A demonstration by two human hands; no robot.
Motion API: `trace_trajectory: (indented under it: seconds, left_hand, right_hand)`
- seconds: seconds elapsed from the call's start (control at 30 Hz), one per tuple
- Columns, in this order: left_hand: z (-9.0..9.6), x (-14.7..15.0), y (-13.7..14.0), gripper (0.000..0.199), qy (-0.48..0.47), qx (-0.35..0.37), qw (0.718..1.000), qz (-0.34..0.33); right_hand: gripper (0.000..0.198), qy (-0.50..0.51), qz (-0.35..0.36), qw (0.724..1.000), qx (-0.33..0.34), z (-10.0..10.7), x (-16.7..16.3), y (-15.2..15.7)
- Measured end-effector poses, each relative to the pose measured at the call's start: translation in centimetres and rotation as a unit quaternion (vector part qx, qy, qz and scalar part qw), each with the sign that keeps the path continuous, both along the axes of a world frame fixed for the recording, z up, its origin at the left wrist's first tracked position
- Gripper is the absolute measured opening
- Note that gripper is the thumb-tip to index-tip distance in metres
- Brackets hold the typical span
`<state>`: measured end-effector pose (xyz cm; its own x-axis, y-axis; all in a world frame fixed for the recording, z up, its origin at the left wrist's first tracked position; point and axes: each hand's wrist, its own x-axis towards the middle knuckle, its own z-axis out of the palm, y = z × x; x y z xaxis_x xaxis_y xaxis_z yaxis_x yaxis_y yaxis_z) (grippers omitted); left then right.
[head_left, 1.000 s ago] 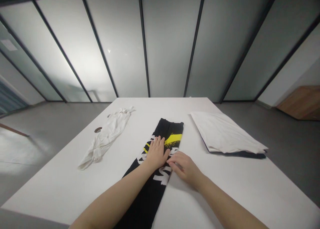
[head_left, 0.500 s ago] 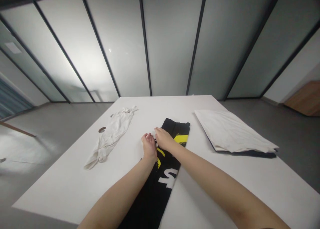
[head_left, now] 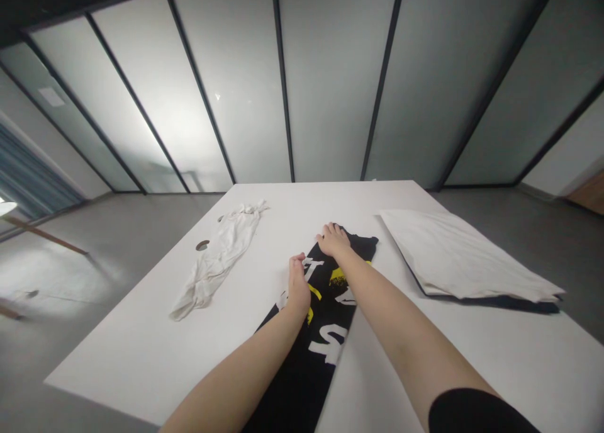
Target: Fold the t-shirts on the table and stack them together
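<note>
Head camera: I see a black garment (head_left: 302, 382) on a white table (head_left: 117, 351) between a rumpled cloth (head_left: 221, 257) and folded fabric (head_left: 462, 250). The right hand (head_left: 334, 240) lies loosely spread near the garment's far end; whether the left hand (head_left: 298, 285) grips its left edge, I cannot tell.

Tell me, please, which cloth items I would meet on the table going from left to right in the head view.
Crumpled white cloth → black garment with white and yellow print → folded white cloth with a dark layer showing beneath.
</note>
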<state>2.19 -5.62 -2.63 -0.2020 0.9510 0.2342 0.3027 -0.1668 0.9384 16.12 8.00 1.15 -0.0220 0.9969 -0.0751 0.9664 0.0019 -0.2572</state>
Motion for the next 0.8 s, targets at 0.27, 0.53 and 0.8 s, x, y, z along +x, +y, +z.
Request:
trace_trajectory:
  seconds: [0.27, 0.53, 0.8]
  left_hand:
    - [2.4, 1.1, -3.6, 0.035, 0.279, 0.048, 0.95, -0.129]
    - [1.2, 1.6, -5.0, 0.066, 0.466, 0.058, 0.872, -0.141]
    - [1.1, 1.8, -4.8, 0.063, 0.46, 0.055, 0.877, -0.123]
  right_hand:
    - [0.079, -0.006, -0.048, 0.999, 0.01, -0.4, 1.0, 1.0]
    - [0.08, 0.007, -0.046, 0.999, 0.013, -0.6, 1.2, 1.2]
    - [0.055, 0.045, 0.028, 0.996, 0.072, 1.0, 0.6, -1.6]
